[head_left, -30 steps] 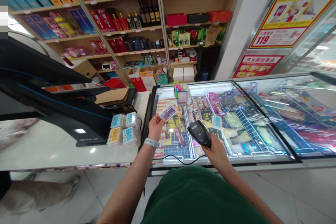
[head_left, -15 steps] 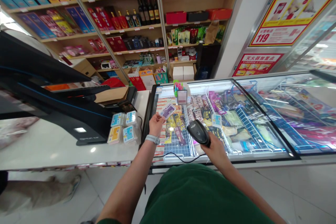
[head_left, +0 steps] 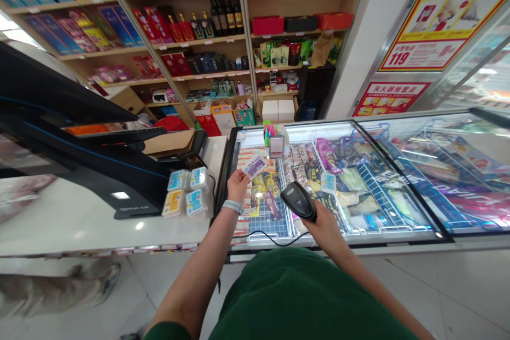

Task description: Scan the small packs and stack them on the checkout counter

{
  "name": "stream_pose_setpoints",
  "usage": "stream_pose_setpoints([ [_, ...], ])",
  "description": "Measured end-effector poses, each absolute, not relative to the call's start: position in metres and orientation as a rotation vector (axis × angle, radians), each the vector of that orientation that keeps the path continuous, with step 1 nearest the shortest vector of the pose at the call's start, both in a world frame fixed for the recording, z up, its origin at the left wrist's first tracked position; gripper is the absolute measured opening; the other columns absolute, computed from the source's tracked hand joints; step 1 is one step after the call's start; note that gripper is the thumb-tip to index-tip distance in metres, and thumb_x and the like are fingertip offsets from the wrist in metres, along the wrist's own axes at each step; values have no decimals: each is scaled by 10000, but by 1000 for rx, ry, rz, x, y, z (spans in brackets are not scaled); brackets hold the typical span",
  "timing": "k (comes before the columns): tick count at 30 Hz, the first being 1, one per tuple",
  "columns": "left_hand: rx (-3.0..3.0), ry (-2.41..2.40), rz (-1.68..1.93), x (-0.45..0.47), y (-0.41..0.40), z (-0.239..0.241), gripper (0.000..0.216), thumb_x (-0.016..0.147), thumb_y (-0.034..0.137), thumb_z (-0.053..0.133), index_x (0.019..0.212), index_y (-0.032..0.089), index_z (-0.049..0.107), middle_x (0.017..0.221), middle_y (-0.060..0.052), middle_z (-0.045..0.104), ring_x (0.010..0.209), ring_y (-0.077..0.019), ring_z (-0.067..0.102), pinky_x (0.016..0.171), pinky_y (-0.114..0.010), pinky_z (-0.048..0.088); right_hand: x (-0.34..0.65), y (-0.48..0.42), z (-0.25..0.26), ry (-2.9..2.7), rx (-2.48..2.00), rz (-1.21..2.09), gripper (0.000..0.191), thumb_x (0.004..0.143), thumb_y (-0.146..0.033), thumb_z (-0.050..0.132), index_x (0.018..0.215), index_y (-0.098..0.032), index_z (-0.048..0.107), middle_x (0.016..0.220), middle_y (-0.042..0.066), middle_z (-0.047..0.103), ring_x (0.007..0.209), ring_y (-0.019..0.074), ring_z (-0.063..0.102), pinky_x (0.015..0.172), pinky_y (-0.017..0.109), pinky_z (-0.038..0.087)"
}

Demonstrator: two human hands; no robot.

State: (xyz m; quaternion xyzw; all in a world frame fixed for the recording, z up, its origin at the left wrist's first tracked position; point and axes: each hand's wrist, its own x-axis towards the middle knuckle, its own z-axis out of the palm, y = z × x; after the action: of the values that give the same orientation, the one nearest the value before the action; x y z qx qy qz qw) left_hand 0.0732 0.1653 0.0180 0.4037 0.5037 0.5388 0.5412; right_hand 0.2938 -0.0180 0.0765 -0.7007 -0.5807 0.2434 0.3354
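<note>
My left hand [head_left: 237,185] pinches a small flat purple-and-white packet [head_left: 255,166] and holds it up over the left end of a glass-topped freezer [head_left: 398,239]. My right hand [head_left: 324,223] grips a black handheld barcode scanner [head_left: 298,200], its head aimed up and left toward the packet. The scanner's black cable [head_left: 265,238] trails left across the freezer's front rim. A light-coloured watch band sits on my left wrist.
A white counter [head_left: 79,223] at left carries a black checkout terminal [head_left: 79,133] and a stack of small wrapped packs [head_left: 185,194]. Shelves of boxes and bottles [head_left: 223,16] fill the back wall. Another person's legs [head_left: 59,289] show at lower left. A small sign stand [head_left: 276,146] sits on the freezer.
Both hands drifted slightly up and away from me over the freezer; the packet and scanner stay held, at about the same distance apart.
</note>
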Motion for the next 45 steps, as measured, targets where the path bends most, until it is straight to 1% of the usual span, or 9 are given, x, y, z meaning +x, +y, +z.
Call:
stream_pose_setpoints([
  [5,956,1228,1286,77,168,17,336,586,254,734,880,149,612,815,-45,694,758,-142,630,702,-261,469,294,-18,76,-1517,-1816,655,240,736,-206,534,973,-196,563,893,57,667,828,225,636,725,314,470],
  [10,954,1226,1285,78,168,13,310,587,252,726,853,153,600,832,-53,699,775,-148,635,705,-264,471,295,-18,73,-1516,-1826,648,249,750,-206,536,997,-200,566,891,52,666,826,225,637,720,311,469],
  [16,969,1242,1276,78,168,13,276,587,271,724,806,169,591,780,-21,691,754,-142,628,686,-251,467,295,-17,69,-1531,-1813,655,300,750,-191,525,1048,-182,564,956,79,663,876,237,635,757,333,479],
  [22,958,1227,1282,79,166,16,270,595,251,721,823,170,601,820,-34,701,767,-144,628,678,-246,460,294,-15,72,-1540,-1797,636,307,729,-187,522,1033,-171,566,945,86,667,879,244,640,766,342,485],
  [25,950,1245,1285,79,166,14,292,582,265,742,814,172,592,801,-27,691,757,-145,627,679,-250,465,294,-15,72,-1538,-1801,631,317,720,-191,529,1034,-171,567,950,89,673,888,250,643,774,348,488],
  [29,961,1248,1277,78,166,10,309,587,283,748,827,166,594,825,-32,692,765,-142,630,700,-256,470,295,-16,70,-1538,-1789,619,309,723,-183,529,1030,-188,568,947,74,673,877,238,645,768,337,489],
  [34,951,1240,1281,77,165,11,308,586,270,753,838,166,611,844,-48,705,795,-160,642,711,-269,479,295,-16,69,-1535,-1785,611,287,723,-181,536,1007,-194,575,939,68,672,865,230,643,767,327,488],
  [40,941,1231,1295,75,165,9,296,597,251,736,854,164,617,833,-39,701,796,-153,642,725,-271,484,296,-16,65,-1554,-1793,627,320,743,-180,530,1061,-177,564,979,80,662,898,236,635,795,341,479],
  [45,952,1241,1297,72,164,6,339,601,262,737,899,149,622,852,-47,698,783,-144,637,724,-265,480,295,-17,65,-1565,-1841,634,284,751,-188,535,1034,-179,560,940,72,659,874,236,632,759,327,470],
])
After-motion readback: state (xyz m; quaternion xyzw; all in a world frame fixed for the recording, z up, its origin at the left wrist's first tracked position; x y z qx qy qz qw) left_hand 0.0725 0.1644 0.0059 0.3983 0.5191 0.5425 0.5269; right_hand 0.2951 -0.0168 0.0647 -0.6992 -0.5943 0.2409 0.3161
